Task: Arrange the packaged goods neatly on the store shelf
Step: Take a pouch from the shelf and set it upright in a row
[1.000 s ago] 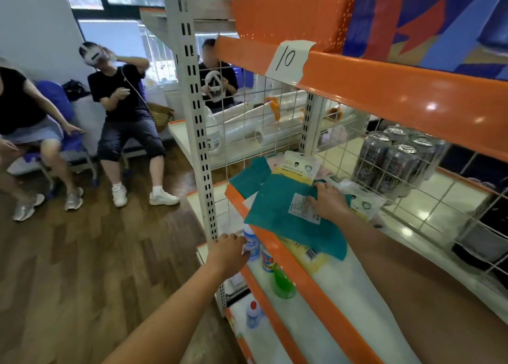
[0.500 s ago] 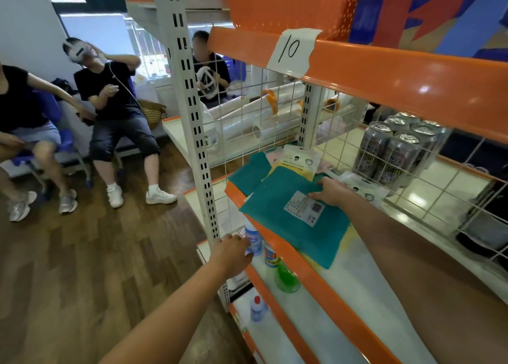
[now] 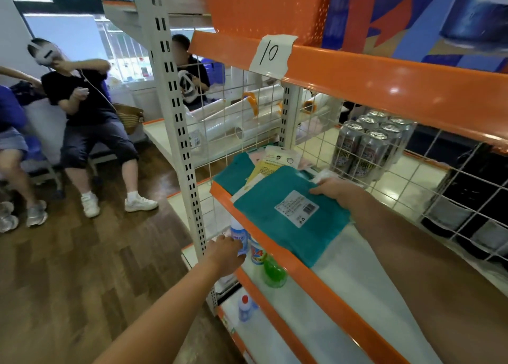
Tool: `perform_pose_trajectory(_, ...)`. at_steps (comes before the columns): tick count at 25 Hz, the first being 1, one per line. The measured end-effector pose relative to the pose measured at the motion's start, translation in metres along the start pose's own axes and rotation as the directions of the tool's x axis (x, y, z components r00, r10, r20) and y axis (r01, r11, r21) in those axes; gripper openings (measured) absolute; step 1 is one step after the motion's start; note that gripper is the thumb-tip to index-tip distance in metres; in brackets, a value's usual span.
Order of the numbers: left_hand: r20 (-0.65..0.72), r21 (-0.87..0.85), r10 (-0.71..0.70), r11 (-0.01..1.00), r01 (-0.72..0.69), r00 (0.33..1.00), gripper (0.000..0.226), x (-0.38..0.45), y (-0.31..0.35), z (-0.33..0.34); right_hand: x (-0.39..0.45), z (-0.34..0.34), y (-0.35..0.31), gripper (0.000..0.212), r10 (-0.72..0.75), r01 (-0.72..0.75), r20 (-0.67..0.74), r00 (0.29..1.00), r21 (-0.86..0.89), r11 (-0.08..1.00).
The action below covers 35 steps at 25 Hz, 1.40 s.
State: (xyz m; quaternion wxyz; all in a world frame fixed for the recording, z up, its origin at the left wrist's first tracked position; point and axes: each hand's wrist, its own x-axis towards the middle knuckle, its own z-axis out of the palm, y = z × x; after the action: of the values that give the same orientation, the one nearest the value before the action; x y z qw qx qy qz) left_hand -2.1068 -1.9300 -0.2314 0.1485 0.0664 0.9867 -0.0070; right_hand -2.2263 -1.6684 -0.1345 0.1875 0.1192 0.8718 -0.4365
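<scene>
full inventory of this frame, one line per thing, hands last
teal package: 1, teal with white label, middle shelf, topmost
second teal package: 1, teal, behind it
yellow packet: 1, yellow-white, partly under the teal package
beer cans: one pack, silver, behind the wire grid
bottles: 3 under the shelf lip, 1 lower
paper tag: 1, white, reads 10, upper shelf edge
seated people: 3, left
right hand: on the teal package
left hand: at the bottles, grip unclear
</scene>
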Motion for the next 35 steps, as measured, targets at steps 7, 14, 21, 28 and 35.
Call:
perform_pose_trajectory(7, -0.055, 0.025, 0.137, 0.99, -0.136, 0.989, 0.039, -0.005, -0.009, -0.022, -0.049, -0.007, 0.028, 0.031, 0.054, -0.043, -0.026, 0.998, 0.33, 0.943)
perform_pose_trajectory(14, -0.073, 0.073, 0.236, 0.97, -0.231, 0.969, 0.037, -0.015, -0.022, -0.039, -0.123, 0.024, 0.04, 0.024, 0.024, 0.092, -0.137, 0.99, 0.773, 0.628)
perform_pose_trajectory(21, -0.152, 0.018, 0.366, 0.93, -0.368, 0.918, 0.038, -0.024, -0.017, -0.038, -0.183, 0.069, 0.074, 0.016, 0.166, 0.129, -0.217, 0.962, 0.896, 0.425)
perform_pose_trajectory(28, -0.202, -0.023, 0.398, 0.911, -0.411, 0.895, 0.037, -0.044, -0.002, -0.061, -0.245, 0.058, 0.096, 0.018, 0.148, 0.231, -0.308, 0.94, 0.893, 0.387)
perform_pose_trajectory(35, -0.165, 0.073, 0.48, 0.877, -0.475, 0.862, 0.036, -0.104, 0.034, -0.051, -0.304, 0.076, 0.131, 0.016, 0.218, 0.206, -0.302, 0.928, 0.904, 0.375)
